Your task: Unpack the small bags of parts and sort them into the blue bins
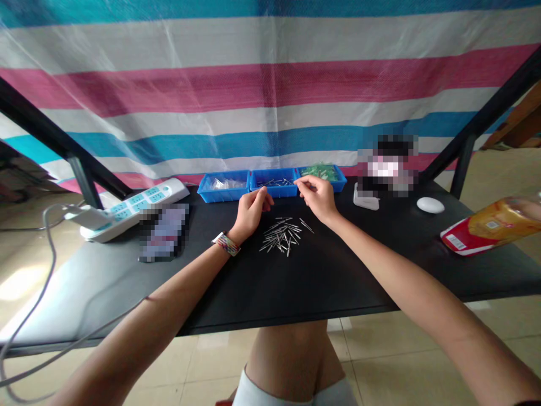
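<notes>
My left hand (pixel 252 210), with a braided band at the wrist, is closed with thumb and fingers together in front of the middle blue bin (pixel 276 192). My right hand (pixel 318 197) is pinched at that bin's right end, close to the right blue bin (pixel 339 183). Anything between the fingers of either hand is too small to make out. Thin metal pins (pixel 275 182) lie in the middle bin, and green pieces (pixel 319 170) fill the right one. Between my forearms, a loose pile of similar metal pins (pixel 281 234) rests on the black table (pixel 253 293).
The left blue bin (pixel 211 194) holds clear pieces (pixel 226 184). Leftward are a white power strip (pixel 143 200), a grey cable (pixel 53 248) and a blurred flat object (pixel 164 232). A white case (pixel 366 198), white oval object (pixel 430 205) and drink bottle (pixel 486 225) are rightward.
</notes>
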`<state>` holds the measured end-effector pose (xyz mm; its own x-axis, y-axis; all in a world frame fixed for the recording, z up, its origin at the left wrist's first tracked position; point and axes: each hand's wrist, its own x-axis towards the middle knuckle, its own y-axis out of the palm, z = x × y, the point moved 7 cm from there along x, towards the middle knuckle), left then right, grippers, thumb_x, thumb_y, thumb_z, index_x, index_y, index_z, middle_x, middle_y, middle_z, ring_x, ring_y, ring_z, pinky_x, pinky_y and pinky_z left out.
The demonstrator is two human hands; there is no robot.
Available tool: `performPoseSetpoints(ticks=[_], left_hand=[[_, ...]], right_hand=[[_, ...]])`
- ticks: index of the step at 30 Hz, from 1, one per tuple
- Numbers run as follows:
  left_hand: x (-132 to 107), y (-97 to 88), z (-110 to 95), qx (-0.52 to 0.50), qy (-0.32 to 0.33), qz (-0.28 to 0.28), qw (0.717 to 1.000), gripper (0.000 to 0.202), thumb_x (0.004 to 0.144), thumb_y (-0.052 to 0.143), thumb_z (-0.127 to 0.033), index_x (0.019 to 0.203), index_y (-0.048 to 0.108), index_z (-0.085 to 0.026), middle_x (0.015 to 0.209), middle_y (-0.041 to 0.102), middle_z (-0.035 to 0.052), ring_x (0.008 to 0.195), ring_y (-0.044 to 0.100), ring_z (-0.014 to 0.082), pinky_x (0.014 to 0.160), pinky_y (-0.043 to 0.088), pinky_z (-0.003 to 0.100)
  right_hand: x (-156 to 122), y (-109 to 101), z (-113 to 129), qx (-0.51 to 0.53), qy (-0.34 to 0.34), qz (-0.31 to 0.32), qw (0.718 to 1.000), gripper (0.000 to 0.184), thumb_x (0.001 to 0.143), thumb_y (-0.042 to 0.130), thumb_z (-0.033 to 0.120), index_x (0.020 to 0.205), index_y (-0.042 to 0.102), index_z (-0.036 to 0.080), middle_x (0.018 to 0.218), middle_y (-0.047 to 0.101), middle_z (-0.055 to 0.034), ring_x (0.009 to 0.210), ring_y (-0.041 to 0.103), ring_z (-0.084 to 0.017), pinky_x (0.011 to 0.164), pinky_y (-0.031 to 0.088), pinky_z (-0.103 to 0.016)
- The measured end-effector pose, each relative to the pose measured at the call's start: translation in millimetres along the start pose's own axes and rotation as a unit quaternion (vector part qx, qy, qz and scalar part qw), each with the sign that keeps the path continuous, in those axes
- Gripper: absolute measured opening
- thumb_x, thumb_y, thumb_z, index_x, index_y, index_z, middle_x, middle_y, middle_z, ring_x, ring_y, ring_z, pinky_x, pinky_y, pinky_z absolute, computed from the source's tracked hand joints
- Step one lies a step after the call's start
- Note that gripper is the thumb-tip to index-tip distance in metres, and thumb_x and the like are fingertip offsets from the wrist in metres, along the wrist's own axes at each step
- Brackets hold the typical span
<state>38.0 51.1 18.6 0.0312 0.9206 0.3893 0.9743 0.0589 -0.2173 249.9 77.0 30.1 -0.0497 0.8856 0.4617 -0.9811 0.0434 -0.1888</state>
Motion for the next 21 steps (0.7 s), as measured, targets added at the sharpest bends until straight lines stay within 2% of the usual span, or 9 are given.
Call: performPoseSetpoints(ticks=[2, 4, 6, 9, 13, 17, 21], left_hand=[[-0.2, 0.1, -0.6, 0.003, 0.0, 0.0, 1.0, 0.068, 0.102, 0.055, -0.074, 0.068, 0.07, -0.018, 0.06, 0.065, 0.0053, 0.058, 0.06, 0.0159, 0.06, 0.046, 0.028], [-0.1, 0.0, -0.4, 0.003, 0.002, -0.002, 1.0, 0.067, 0.102, 0.055, -0.074, 0.067, 0.07, -0.018, 0.06, 0.065, 0.0051, 0.058, 0.06, 0.0157, 0.06, 0.046, 0.028], [0.1, -0.1, 0.4, 0.003, 0.003, -0.004, 1.0, 0.067, 0.102, 0.055, -0.073, 0.067, 0.07, -0.018, 0.06, 0.064, 0.0052, 0.058, 0.06, 0.0159, 0.06, 0.046, 0.029], [0.5, 0.1, 1.7, 0.006, 0.001, -0.003, 1.0, 0.067, 0.102, 0.055, -0.073, 0.067, 0.07, -0.019, 0.061, 0.065, 0.0055, 0.058, 0.06, 0.0164, 0.06, 0.047, 0.029], [0.7, 0.6, 2.4, 0.008, -0.006, 0.003, 1.0, 0.066, 0.101, 0.056, -0.073, 0.068, 0.071, -0.018, 0.06, 0.064, 0.0053, 0.058, 0.059, 0.0163, 0.06, 0.046, 0.03], [0.8, 0.3, 2.7, 0.01, -0.008, 0.004, 1.0, 0.067, 0.101, 0.056, -0.074, 0.068, 0.071, -0.018, 0.059, 0.064, 0.0049, 0.058, 0.058, 0.0163, 0.061, 0.046, 0.03], [1.2, 0.1, 4.1, 0.007, -0.008, 0.007, 1.0, 0.066, 0.101, 0.057, -0.074, 0.069, 0.071, -0.018, 0.06, 0.064, 0.0045, 0.059, 0.058, 0.0166, 0.062, 0.046, 0.031]], right_hand=[[-7.2, 11.9, 6.3, -0.042, -0.031, 0.089, 0.995, 0.015, 0.092, 0.073, 0.029, 0.085, 0.079, 0.017, 0.072, 0.069, -0.0009, 0.063, 0.06, -0.014, 0.059, 0.044, -0.027], [-18.0, 28.3, 12.2, -0.096, -0.071, 0.179, 0.977, 0.007, 0.087, 0.076, 0.018, 0.081, 0.079, 0.017, 0.076, 0.07, -0.0008, 0.066, 0.06, -0.014, 0.064, 0.044, -0.027], [-27.4, 40.9, 15.4, -0.149, -0.104, 0.223, 0.958, 0.008, 0.085, 0.077, 0.011, 0.083, 0.081, 0.018, 0.082, 0.07, -0.0012, 0.068, 0.059, -0.013, 0.067, 0.044, -0.027], [-33.4, 52.2, 12.5, -0.188, -0.108, 0.235, 0.948, 0.011, 0.087, 0.08, 0.009, 0.091, 0.084, 0.018, 0.089, 0.071, -0.0031, 0.072, 0.061, -0.014, 0.072, 0.046, -0.028], [-32.6, 60.3, 5.3, -0.204, -0.106, 0.243, 0.942, 0.015, 0.086, 0.08, 0.005, 0.088, 0.084, 0.019, 0.086, 0.07, -0.0029, 0.079, 0.063, -0.016, 0.078, 0.048, -0.029], [-30.6, 62.0, 2.9, -0.202, -0.119, 0.245, 0.941, 0.017, 0.086, 0.076, 0.001, 0.085, 0.078, 0.018, 0.085, 0.065, -0.0019, 0.083, 0.062, -0.017, 0.081, 0.048, -0.03], [-28.2, 57.4, 5.2, -0.163, -0.125, 0.221, 0.954, 0.017, 0.09, 0.069, 0.003, 0.095, 0.076, 0.017, 0.089, 0.061, -0.001, 0.078, 0.058, -0.015, 0.077, 0.047, -0.029]])
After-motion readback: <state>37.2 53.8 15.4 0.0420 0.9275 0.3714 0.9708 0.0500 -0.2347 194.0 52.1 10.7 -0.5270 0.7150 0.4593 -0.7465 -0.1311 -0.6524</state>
